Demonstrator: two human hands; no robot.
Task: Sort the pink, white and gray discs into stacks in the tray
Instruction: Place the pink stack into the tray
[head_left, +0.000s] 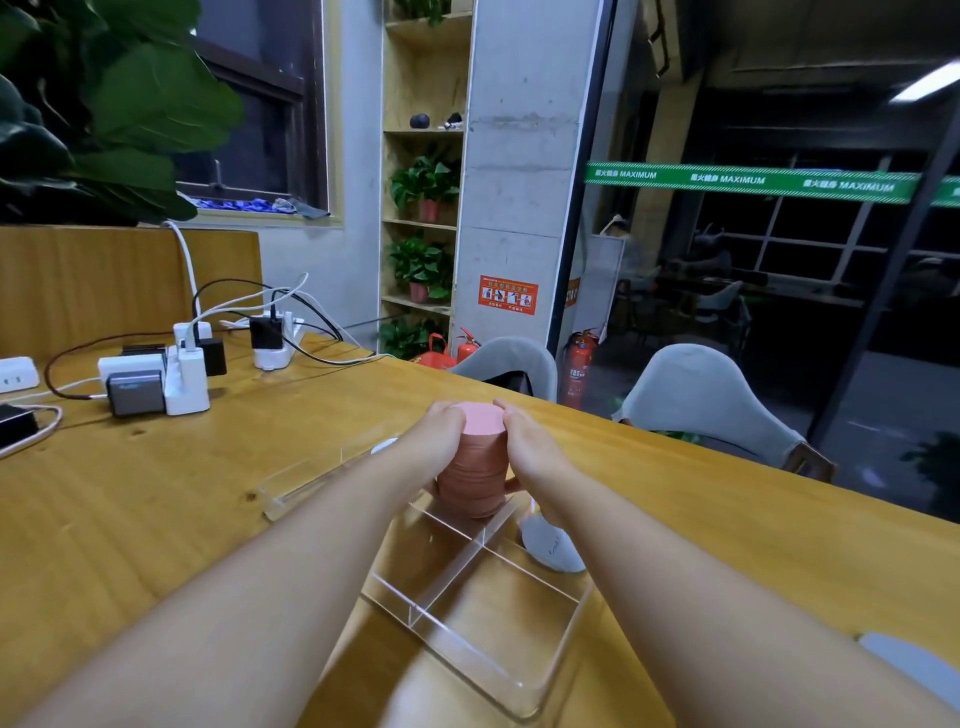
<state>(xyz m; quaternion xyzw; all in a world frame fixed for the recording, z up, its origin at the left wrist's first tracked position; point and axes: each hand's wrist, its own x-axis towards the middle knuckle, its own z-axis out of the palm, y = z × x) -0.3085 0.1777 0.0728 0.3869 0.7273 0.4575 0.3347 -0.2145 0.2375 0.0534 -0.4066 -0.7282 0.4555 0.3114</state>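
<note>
Two hands clasped a tall stack of pink discs (478, 457) from either side, over the far end of a clear tray (540, 670) on the wooden table (156, 519). The left hand (441, 436) lay along the stack's left side with its fingers curled round it, and the right hand (530, 447) did the same on the right, fingertips reaching up to the top disc. The stack stood upright, its foot at the tray's far compartment; whether it rested on the tray floor or hung just above could not be told.

The tray was see-through, split by clear dividers (467, 561) into compartments, and the near ones showed only the wood beneath. A white disc (553, 545) lay just beside the tray's right wall, under the right wrist. Another pale disc (383, 446) showed past the left forearm, near a clear lid-like piece (291, 493) lying left of the tray. A gray disc (904, 660) sat near the right edge of the table.

Far left on the table stood white power strips with chargers and cables (176, 369). Two gray chairs (701, 400) faced the table's far side, with red fire extinguishers (579, 369) beyond.
</note>
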